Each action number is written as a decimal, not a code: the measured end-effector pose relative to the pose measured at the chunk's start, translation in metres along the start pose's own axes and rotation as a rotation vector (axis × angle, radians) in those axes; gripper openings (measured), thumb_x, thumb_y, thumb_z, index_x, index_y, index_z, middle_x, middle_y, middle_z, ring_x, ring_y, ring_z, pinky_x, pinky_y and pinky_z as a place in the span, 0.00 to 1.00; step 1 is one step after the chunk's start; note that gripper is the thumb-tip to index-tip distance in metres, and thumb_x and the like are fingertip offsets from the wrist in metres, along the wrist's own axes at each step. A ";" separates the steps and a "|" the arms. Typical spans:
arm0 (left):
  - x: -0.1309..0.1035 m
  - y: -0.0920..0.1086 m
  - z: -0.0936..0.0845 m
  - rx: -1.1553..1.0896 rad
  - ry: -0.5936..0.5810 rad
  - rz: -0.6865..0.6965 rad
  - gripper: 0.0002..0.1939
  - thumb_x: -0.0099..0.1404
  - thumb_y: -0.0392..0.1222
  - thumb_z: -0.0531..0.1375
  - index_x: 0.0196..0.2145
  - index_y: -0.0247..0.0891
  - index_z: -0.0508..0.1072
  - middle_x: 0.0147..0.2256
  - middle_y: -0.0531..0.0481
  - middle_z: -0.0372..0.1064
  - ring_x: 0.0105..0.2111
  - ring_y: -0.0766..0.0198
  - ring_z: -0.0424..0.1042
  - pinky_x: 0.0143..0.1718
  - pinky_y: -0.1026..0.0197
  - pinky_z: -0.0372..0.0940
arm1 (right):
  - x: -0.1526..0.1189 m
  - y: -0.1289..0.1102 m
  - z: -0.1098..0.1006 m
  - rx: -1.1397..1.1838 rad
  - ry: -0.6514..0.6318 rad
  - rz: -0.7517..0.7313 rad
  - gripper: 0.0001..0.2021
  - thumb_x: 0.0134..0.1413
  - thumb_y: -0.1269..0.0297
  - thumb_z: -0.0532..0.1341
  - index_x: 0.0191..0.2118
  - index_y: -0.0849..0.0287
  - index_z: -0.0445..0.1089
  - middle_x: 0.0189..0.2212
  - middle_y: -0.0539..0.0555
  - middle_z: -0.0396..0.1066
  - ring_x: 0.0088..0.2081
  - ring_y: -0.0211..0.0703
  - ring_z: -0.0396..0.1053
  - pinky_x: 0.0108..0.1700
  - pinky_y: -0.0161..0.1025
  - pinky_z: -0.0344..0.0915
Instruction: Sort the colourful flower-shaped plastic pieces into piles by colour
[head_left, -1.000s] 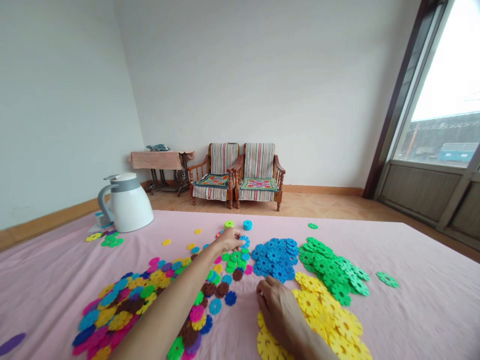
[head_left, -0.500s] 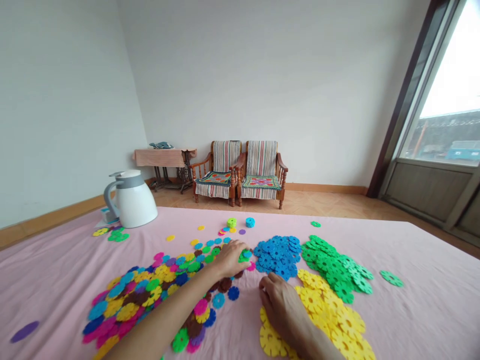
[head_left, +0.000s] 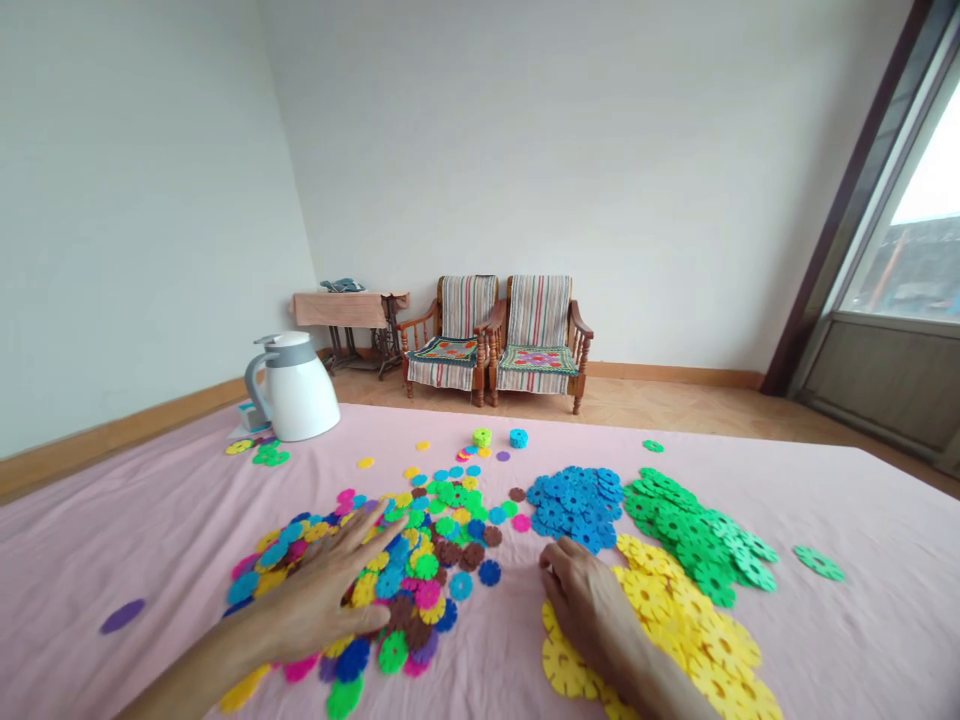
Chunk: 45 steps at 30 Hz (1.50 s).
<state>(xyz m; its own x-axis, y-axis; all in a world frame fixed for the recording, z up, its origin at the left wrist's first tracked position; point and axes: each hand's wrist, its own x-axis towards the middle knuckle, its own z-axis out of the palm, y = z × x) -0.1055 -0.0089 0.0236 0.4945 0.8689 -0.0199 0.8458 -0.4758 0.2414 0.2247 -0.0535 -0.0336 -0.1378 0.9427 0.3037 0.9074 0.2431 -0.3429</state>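
Observation:
Over the mixed heap of coloured plastic discs [head_left: 427, 597], my left hand [head_left: 330, 585] lies with its fingers spread, touching several pieces. The heap mixes yellow, blue, pink, brown, green and purple notched discs. My right hand [head_left: 589, 595] rests at the left side of the yellow disc pile [head_left: 679, 625], fingers curled inward; its palm side is hidden, so I cannot make out what, if anything, is in it. Just beyond it lies a pile of blue notched discs [head_left: 576, 503]. Green notched discs [head_left: 697, 535] are gathered to the right of the blue ones.
A white and grey jug [head_left: 301, 395] stands at the table's far left. Two short disc stacks, one lime [head_left: 482, 437] and one blue [head_left: 518, 438], sit near the far edge. A purple disc [head_left: 122, 616] lies at left. Two wooden armchairs [head_left: 540, 340] stand beyond the pink-covered table.
My left hand has moved back and left from the heap's far right end, its fingers now spread. The green pieces it held lie on the heap. My right hand has hardly moved; the view has turned slightly left.

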 end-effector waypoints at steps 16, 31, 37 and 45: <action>0.038 0.047 0.028 -0.005 -0.139 -0.012 0.37 0.58 0.68 0.46 0.62 0.57 0.39 0.64 0.52 0.21 0.61 0.38 0.21 0.51 0.26 0.24 | -0.001 0.003 0.003 0.056 -0.023 0.003 0.13 0.59 0.69 0.44 0.33 0.59 0.65 0.30 0.54 0.66 0.33 0.41 0.65 0.34 0.35 0.56; 0.046 -0.072 0.029 0.230 0.063 -0.345 0.32 0.63 0.61 0.42 0.62 0.52 0.41 0.64 0.49 0.30 0.63 0.44 0.33 0.55 0.34 0.35 | 0.000 0.001 0.001 0.037 -0.020 0.012 0.13 0.59 0.69 0.45 0.33 0.58 0.66 0.30 0.54 0.66 0.33 0.41 0.66 0.34 0.35 0.57; 0.022 -0.101 0.030 0.247 0.118 -0.473 0.32 0.63 0.59 0.43 0.62 0.52 0.41 0.64 0.48 0.31 0.62 0.42 0.36 0.53 0.34 0.42 | -0.001 0.004 0.004 0.037 -0.028 0.016 0.12 0.59 0.69 0.45 0.33 0.58 0.66 0.30 0.53 0.66 0.32 0.41 0.66 0.34 0.35 0.57; 0.046 -0.077 0.027 0.202 0.069 -0.449 0.37 0.60 0.66 0.39 0.63 0.49 0.37 0.64 0.46 0.30 0.63 0.44 0.34 0.53 0.30 0.38 | -0.002 0.007 0.007 0.049 -0.020 -0.006 0.13 0.59 0.69 0.45 0.32 0.58 0.65 0.30 0.54 0.67 0.32 0.40 0.66 0.35 0.35 0.57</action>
<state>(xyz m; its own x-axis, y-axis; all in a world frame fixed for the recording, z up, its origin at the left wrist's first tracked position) -0.1426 0.0645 -0.0226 0.0635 0.9979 -0.0129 0.9975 -0.0631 0.0308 0.2289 -0.0519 -0.0431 -0.1513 0.9454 0.2885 0.8861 0.2591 -0.3842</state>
